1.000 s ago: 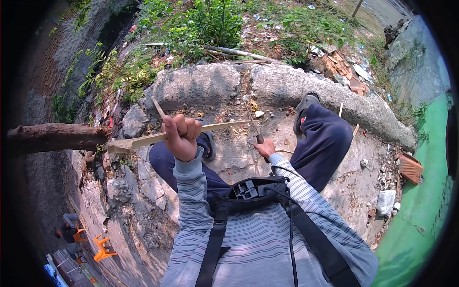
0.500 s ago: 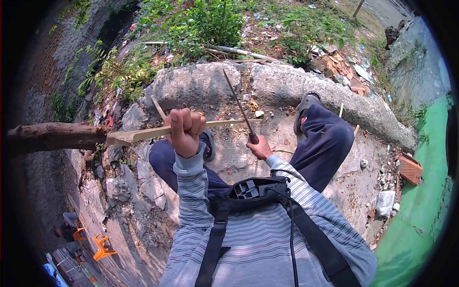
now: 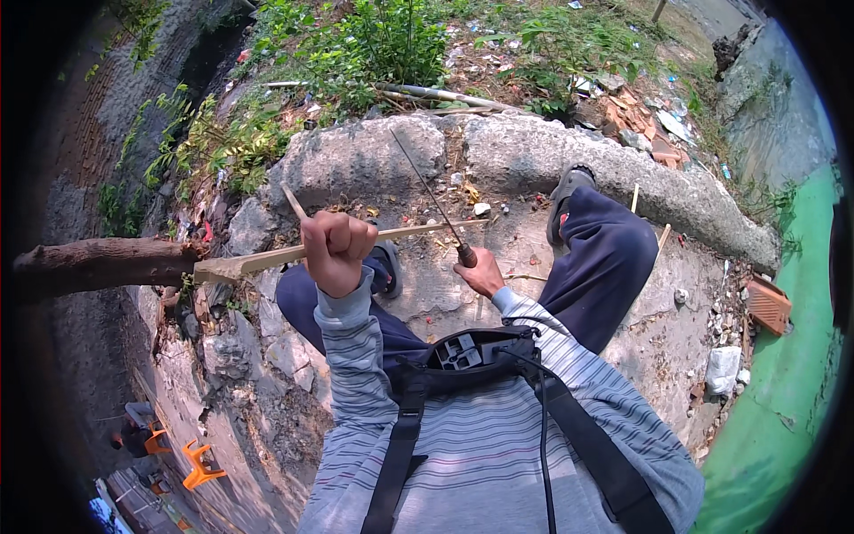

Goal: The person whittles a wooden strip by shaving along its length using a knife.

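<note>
At far left, a branch (image 3: 107,262) juts in, its cut end next to the thick end of a pale wooden strip (image 3: 245,264); whether the two touch, I cannot tell. The strip runs nearly level across the person's front, past the left hand (image 3: 336,252), which is closed in a fist around it. A short stick (image 3: 293,201) slants up beside that fist, perhaps held in it too. Next comes a knife (image 3: 428,189), its long, narrow blade crossing the view of the strip near the thin end, tip toward the curb (image 3: 360,156); contact is unclear. The right hand (image 3: 483,273) grips its dark handle. To work well here, I would keep the left fist tight and clear of the blade's path, hold the blade at a shallow angle, and take thin, even strokes away from fist and knees. Further right, two pale slivers show by the right knee, then a white bag (image 3: 721,369) and an orange brick (image 3: 768,304). No brand, label or writing is readable on any of these.
</note>
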The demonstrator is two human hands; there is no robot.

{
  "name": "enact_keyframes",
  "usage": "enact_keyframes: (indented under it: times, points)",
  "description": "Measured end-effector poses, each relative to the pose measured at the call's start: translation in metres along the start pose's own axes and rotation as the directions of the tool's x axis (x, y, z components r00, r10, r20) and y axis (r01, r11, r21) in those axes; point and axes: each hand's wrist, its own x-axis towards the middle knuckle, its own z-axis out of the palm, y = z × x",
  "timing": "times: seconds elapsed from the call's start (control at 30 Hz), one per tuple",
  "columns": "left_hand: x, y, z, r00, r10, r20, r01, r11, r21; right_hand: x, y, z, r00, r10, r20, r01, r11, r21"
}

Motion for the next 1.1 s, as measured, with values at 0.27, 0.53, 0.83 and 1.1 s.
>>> enact_keyframes:
  times: [0.27,0.53,0.83,1.1]
  points:
    - [0.003,-0.003,0.005,1.0,0.023,-0.015,-0.022,0.999,0.03,0.006,0.011,0.005,0.997,0.081,0.001,-0.081,0.996,0.039]
    - [-0.001,0.0,-0.003,0.999,0.009,-0.049,-0.009,1.0,-0.008,0.0,-0.01,0.002,0.999,0.037,-0.026,-0.038,0.998,-0.043]
    - [0.002,-0.003,0.007,0.999,0.024,-0.032,-0.023,1.0,0.014,0.007,0.036,0.01,0.985,0.128,-0.113,-0.133,0.99,-0.039]
    - [-0.006,-0.006,0.007,0.998,0.067,0.0,-0.067,0.997,0.042,0.006,0.011,0.009,1.0,0.01,0.006,-0.01,0.993,0.116]
